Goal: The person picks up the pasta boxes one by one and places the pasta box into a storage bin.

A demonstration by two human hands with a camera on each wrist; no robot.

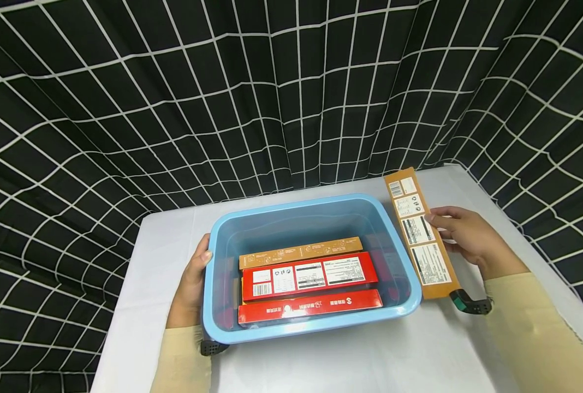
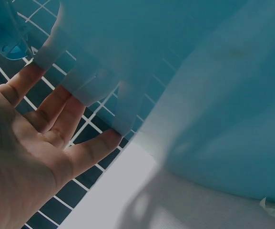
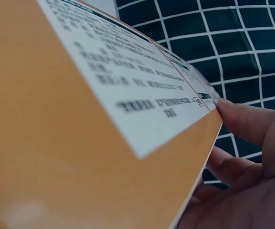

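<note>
A light-blue plastic bin point(image 1: 291, 330) sits on the white table. My left hand point(image 1: 193, 273) holds its left rim; the left wrist view shows the fingers point(image 2: 56, 109) against its translucent wall point(image 2: 213, 95). Beyond the bin's right side, my right hand point(image 1: 460, 234) pinches the edge of a long orange-brown box point(image 1: 403, 188). White printed labels cover that box's face; up close, the thumb point(image 3: 242, 119) lies on the labelled side with fingers behind. Inside the bin are a brown box point(image 1: 301, 252), a red labelled box point(image 1: 311, 275) and another red box point(image 1: 311, 307).
White cloth covers the table point(image 1: 173, 234). Black curtains with a white grid point(image 1: 291, 98) surround it at the back and sides. Each wrist carries a small black device, one point(image 1: 470, 303) near the lower end of the held box.
</note>
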